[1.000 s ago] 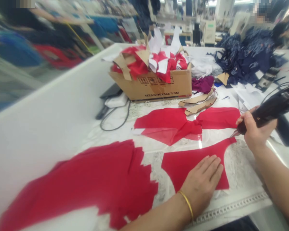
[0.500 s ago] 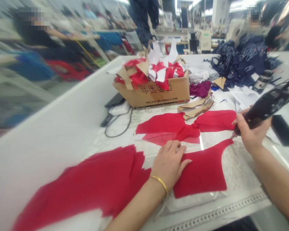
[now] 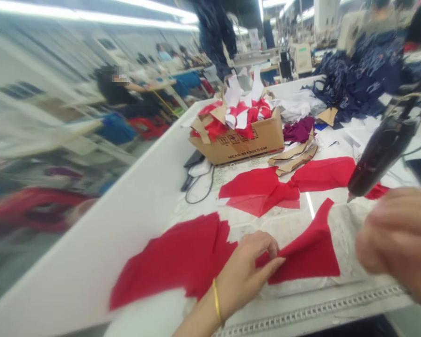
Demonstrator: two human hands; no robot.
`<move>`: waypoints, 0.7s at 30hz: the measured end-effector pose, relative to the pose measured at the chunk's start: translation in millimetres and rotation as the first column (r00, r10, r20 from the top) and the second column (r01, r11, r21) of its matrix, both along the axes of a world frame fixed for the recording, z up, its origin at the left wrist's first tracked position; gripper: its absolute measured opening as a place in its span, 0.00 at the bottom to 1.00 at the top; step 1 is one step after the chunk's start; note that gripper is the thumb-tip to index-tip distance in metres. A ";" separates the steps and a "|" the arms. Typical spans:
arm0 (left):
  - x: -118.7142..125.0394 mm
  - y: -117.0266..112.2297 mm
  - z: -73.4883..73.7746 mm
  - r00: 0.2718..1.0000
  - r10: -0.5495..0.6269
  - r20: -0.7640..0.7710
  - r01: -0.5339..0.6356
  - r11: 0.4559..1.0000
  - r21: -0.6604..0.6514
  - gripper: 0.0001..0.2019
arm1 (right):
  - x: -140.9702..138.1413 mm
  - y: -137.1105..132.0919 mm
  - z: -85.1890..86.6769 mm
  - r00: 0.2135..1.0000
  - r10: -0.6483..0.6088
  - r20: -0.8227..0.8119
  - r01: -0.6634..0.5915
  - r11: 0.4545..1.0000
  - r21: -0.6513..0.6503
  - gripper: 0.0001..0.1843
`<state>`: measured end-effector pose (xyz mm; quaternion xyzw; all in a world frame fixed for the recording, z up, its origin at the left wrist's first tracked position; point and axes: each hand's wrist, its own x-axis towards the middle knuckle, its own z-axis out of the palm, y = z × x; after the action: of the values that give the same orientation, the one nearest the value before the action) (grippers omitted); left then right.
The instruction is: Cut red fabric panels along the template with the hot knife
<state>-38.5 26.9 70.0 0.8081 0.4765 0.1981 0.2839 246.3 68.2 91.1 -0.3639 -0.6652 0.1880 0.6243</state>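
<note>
Fabric panel (image 3: 308, 252) of thin red cloth stands in a soft fold where the left hand (image 3: 243, 276) pinches its edge, thumb and fingertips (image 3: 272, 267) closed narrowly on the cloth, a gold bangle (image 3: 216, 299) at the wrist. The panel lies well in front of a cardboard carton (image 3: 236, 142), with a larger ragged red sheet (image 3: 175, 257) just beside it, further left of the carton. The right hand (image 3: 396, 238), blurred, is right of the panel and below a black corded tool (image 3: 382, 157); the blur hides whether it grips the tool or how its fingers stand. Red cut pieces (image 3: 259, 192) lie between panel and carton, brown card templates (image 3: 294, 157) nearer the carton. The cloth looks light, limp and apt to slip, so it seems best taken by an edge, or smoothed flat under an open palm.
</note>
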 end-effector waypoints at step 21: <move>-74.6 -64.1 9.7 0.926 0.212 -0.311 -0.179 0.975 0.130 0.10 | -50.8 21.9 -38.3 0.534 0.198 0.822 -0.451 0.889 0.080 0.11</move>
<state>-113.1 -37.2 79.7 0.7911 0.5843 0.1138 0.1404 195.6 90.0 52.8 -0.1840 -0.9475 0.0230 0.2605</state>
